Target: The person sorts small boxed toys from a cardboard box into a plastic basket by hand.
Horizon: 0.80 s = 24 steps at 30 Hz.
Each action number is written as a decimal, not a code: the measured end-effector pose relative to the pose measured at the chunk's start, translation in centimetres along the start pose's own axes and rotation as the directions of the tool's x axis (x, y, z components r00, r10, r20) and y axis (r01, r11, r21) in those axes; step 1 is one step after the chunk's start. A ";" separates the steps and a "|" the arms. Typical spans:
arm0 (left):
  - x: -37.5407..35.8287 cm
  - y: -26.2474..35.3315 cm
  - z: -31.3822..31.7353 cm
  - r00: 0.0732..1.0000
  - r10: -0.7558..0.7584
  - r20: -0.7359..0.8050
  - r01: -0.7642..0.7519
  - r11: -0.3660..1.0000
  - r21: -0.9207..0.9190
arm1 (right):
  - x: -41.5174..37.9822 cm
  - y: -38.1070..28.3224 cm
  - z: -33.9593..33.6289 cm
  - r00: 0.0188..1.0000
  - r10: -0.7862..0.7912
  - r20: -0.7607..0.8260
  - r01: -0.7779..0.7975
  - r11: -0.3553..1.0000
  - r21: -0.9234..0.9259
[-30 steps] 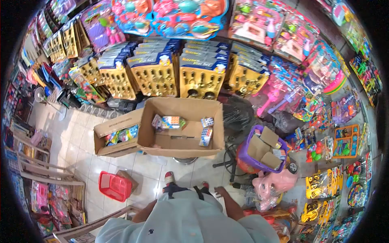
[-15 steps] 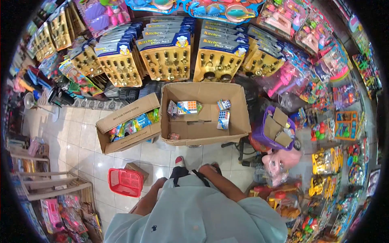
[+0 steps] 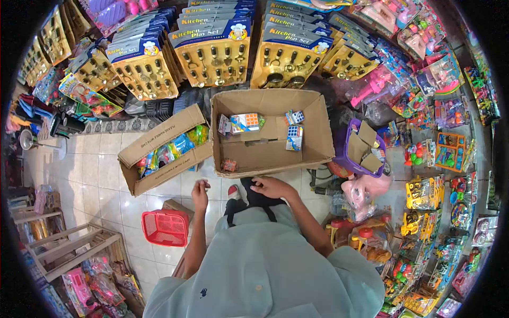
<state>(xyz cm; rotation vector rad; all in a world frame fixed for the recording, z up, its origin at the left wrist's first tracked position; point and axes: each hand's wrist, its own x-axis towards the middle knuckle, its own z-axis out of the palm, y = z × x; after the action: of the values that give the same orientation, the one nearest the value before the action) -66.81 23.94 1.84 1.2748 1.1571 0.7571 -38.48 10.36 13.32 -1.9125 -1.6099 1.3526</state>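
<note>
A large open cardboard box [image 3: 246,166] stands in front of me. Inside it are a boxed orange-and-white puzzle cube [image 3: 252,122], a boxed blue-and-white puzzle cube [image 3: 294,138], a smaller cube pack [image 3: 295,117] and a small reddish pack [image 3: 229,165]. My right hand [image 3: 270,187] is just below the box's near side, fingers loosely spread and holding nothing visible. My left hand [image 3: 200,195] hangs over the floor left of my legs, fingers slightly bent and nothing seen in them. A narrower carton [image 3: 169,175] with colourful plastic packs lies to the left.
A red plastic basket [image 3: 165,228] sits on the tiled floor [image 3: 101,185] at my left. On the right are a purple bin [image 3: 352,153] with cardboard pieces and a pink toy [image 3: 366,191]. Kitchen play sets [image 3: 212,55] hang ahead, and packaged toys line the right side.
Both my hands have come up and forward from beside my body toward the large box. The view has shifted a little; the boxes' contents look the same.
</note>
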 end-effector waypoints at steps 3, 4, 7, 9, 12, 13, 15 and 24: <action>1.3 7.9 0.9 0.979 0.144 -0.145 -0.149 0.989 -0.023 | -0.6 -3.6 -3.9 0.995 -0.100 0.023 0.094 0.977 0.192; 2.0 10.1 1.2 0.979 0.144 -0.143 -0.148 0.989 -0.019 | -0.8 -5.4 -6.1 0.989 -0.089 0.115 0.036 0.917 0.396; 3.4 15.9 2.5 0.950 0.192 -0.248 -0.219 0.972 -0.086 | -0.4 -7.5 -11.4 0.970 -0.102 0.220 -0.047 0.811 0.583; 4.8 19.7 4.2 0.928 0.275 -0.252 -0.320 0.935 -0.155 | 0.5 -7.5 -14.1 0.986 -0.124 0.109 0.046 0.841 0.540; 7.4 22.2 6.3 0.909 0.416 0.031 -0.414 0.890 0.193 | 4.7 -2.7 -15.8 0.996 -0.015 -0.082 0.061 0.804 0.592; 8.4 23.1 7.7 0.847 0.502 0.174 -0.531 0.812 0.241 | 6.4 -0.7 -16.2 0.991 0.078 -0.107 -0.003 0.822 0.570; 10.4 24.1 11.0 0.750 0.472 0.464 -0.636 0.708 0.308 | 10.8 5.1 -16.5 0.956 0.200 -0.212 -0.099 0.907 0.410; 18.8 7.4 17.5 0.479 -0.360 0.800 -0.539 0.599 0.592 | 14.5 17.6 -14.4 0.896 0.413 -0.163 -0.442 0.798 -0.409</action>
<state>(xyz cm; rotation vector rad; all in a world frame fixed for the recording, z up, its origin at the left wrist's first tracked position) -43.56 37.14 3.03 2.1522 0.4465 -0.5574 -17.43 22.15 1.25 -2.6972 -1.6107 1.1127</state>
